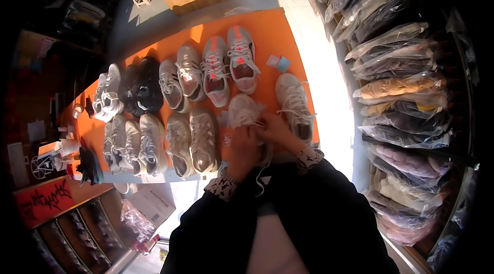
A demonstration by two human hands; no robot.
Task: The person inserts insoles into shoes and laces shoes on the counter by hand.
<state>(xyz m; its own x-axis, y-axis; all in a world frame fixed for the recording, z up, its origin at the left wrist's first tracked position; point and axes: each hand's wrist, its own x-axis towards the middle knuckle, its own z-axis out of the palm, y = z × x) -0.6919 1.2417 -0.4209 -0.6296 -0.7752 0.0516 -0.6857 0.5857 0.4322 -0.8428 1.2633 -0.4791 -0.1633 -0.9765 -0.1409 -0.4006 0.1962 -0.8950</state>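
Both hands meet over a white sneaker (241, 104) at the near edge of the orange table. My left hand (244, 146) is closed at its laces, its fingertips partly hidden. From the right, my right hand (275, 131) pinches the shoelace (256, 123) close to the left fingers. Below the hands a loose white lace end hangs down. Part of the sneaker's heel is covered by my hands. Just to the right lies another white sneaker (293, 100) with loose laces. Grey sneakers with coral stripes (242, 57) stand beyond my hands.
Several pairs of sneakers, including a black pair (146, 87), line the orange table (172, 42). Small blue and white packets (278, 62) lie near its right edge. Plastic-wrapped garments (404, 86) hang along the right. A cardboard box (152, 206) sits below the table at left.
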